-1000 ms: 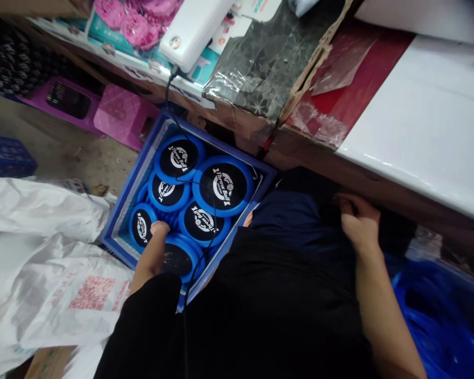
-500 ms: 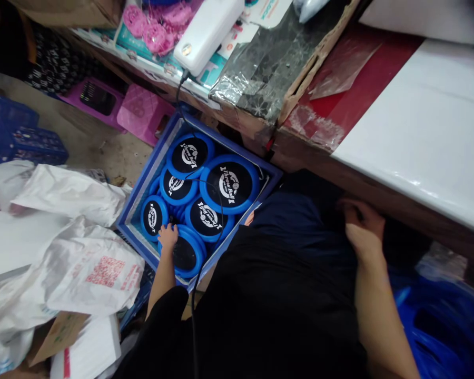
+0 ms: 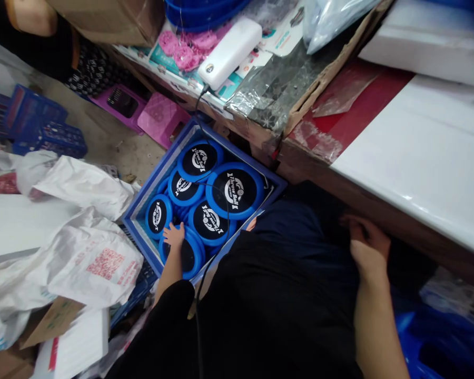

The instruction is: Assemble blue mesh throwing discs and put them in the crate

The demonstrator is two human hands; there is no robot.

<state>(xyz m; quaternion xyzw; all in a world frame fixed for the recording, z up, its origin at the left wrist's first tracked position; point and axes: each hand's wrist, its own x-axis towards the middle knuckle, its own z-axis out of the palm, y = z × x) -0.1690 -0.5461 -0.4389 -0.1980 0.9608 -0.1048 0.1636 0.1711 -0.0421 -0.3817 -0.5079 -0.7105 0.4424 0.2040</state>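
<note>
My left hand (image 3: 174,234) reaches into a blue box (image 3: 142,195) with its fingers spread. It lies over a black disc with a blue rim (image 3: 187,258), holding nothing that I can see. Around it, in the same box, are several round blue-rimmed discs with black faces lettered "Throw Ball", among them a small one (image 3: 158,216) beside my fingers and a large one (image 3: 235,190). On the other side, my right hand (image 3: 368,239) rests near my leg, under the counter edge. Its fingers curl loosely with a gap by the thumb, and nothing shows in them.
A black cable (image 3: 198,316) runs from a white power bank (image 3: 231,52) on the counter, across the box and down my body. White plastic bags (image 3: 102,263) and cardboard lie to the left. Pink stools (image 3: 161,118) and a person in dark clothes (image 3: 90,63) are beyond.
The view has shifted slightly. My left hand has lifted a little from the disc's edge and its fingers have spread. My right hand stays by my leg.
</note>
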